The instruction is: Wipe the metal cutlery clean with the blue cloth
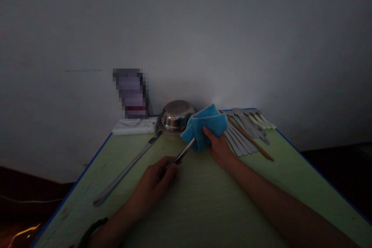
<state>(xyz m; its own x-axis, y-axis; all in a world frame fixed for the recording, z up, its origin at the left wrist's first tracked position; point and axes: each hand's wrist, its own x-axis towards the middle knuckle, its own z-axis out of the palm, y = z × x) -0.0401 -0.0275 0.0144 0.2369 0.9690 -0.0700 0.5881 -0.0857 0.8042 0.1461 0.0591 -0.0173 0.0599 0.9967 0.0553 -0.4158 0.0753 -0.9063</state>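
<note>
My left hand (158, 178) is closed around the handle of a shiny metal utensil (186, 150), which slants up and away to the right. Its far end disappears into a folded blue cloth (209, 124), so I cannot make out its kind. My right hand (220, 149) grips the cloth around that end, thumb on top. Just behind the cloth, a steel bowl (176, 117) lies upside down. To the left, a long metal utensil (128, 173) rests on the table with its far end by the bowl.
Right of the cloth lie several flat metal handles (240, 143), brown chopsticks (251, 138), metal spoons (242, 118) and pale-handled utensils (260, 120). A blurred-out phone-like screen (132, 93) leans behind a white power strip (135, 126). The green table (180, 217) has blue edging and meets a grey wall.
</note>
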